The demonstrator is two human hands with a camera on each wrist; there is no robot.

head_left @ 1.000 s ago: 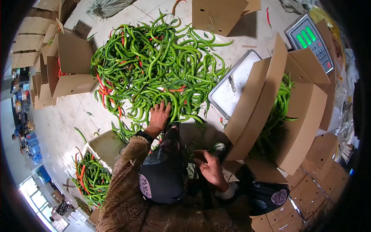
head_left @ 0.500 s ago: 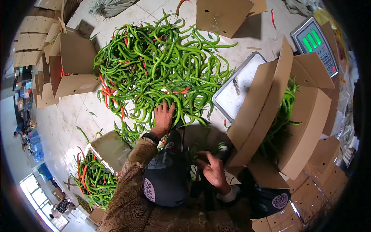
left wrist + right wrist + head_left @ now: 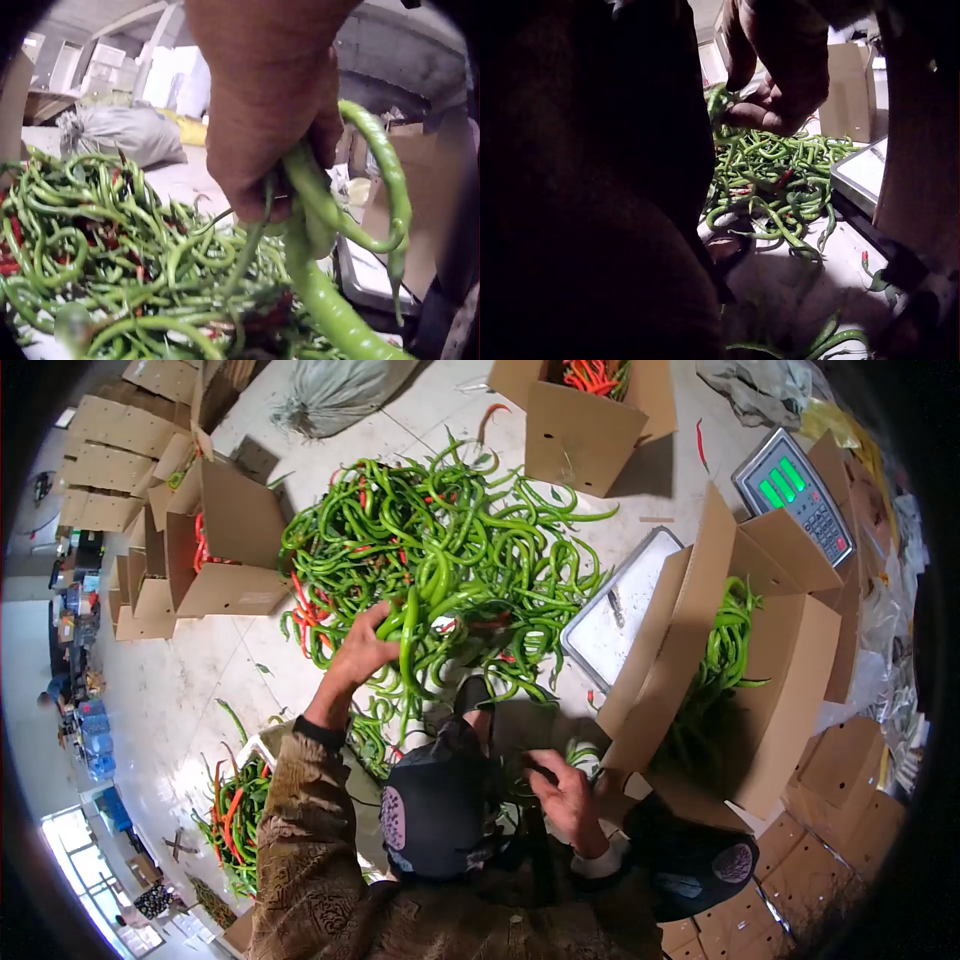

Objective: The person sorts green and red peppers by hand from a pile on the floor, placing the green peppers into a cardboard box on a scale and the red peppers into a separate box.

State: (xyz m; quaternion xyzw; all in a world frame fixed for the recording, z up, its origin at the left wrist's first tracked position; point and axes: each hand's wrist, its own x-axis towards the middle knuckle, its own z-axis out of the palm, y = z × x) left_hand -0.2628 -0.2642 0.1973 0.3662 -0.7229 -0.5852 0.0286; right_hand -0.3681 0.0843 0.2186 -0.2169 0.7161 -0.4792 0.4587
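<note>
My left hand (image 3: 362, 652) grips several long green peppers (image 3: 412, 628), raised over the near left part of a large pepper pile (image 3: 490, 550). In the left wrist view the peppers (image 3: 319, 289) hang from its curled fingers, one bending out to the right. My right hand (image 3: 568, 798) hovers beside my knee, left of the near cardboard box (image 3: 790, 700), its fingers loosely curled. In the right wrist view green peppers (image 3: 718, 105) overlap the right fingertips. Most of that view is dark, and I see nothing plainly held there.
Green peppers (image 3: 728, 645) lie inside the near box. A scale platform (image 3: 615, 610) stands left of it, its lit display (image 3: 795, 490) behind. Another box (image 3: 580, 445) with red peppers stands at the back. More boxes (image 3: 230, 550) and a pepper heap (image 3: 232, 820) are at left.
My left hand has risen from the near edge of the pile and moved left, now holding several green peppers. The right hand stays about where it was. The head view has shifted.
</note>
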